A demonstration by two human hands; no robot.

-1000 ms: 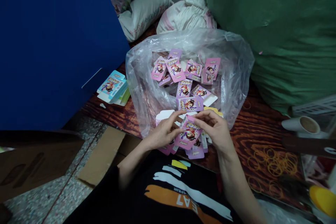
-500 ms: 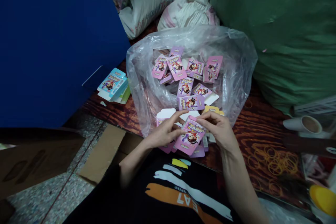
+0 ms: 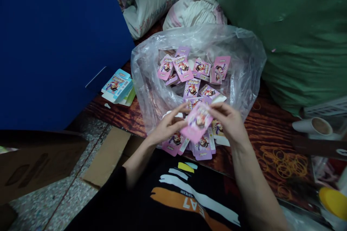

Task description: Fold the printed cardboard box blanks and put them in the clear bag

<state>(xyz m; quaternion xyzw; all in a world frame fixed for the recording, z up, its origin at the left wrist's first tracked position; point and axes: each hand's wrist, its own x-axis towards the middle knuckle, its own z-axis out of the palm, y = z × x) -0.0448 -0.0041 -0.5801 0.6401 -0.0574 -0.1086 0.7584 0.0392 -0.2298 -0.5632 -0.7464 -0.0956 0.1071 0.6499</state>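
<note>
Both hands hold one small pink printed box point(image 3: 197, 122) just above the near lip of a clear plastic bag point(image 3: 244, 68). My left hand point(image 3: 166, 127) pinches its left edge; my right hand point(image 3: 229, 124) grips its right side. The box is blurred by motion. Inside the bag lie several more pink boxes point(image 3: 182, 68). Under my hands, flat pink box blanks point(image 3: 202, 146) are stacked on the wooden table point(image 3: 260, 126).
A blue panel point(image 3: 54, 43) stands at the left, with a few blue boxes point(image 3: 117, 86) at its foot. A green sack point(image 3: 298, 36) fills the right. Rubber bands point(image 3: 282, 164), a tape roll point(image 3: 314, 126) and a yellow lid point(image 3: 334, 202) lie at the right. Cardboard point(image 3: 105, 158) rests on the floor.
The pink box has risen a little toward the bag between my hands and now looks blurred. More of the flat blanks beneath show.
</note>
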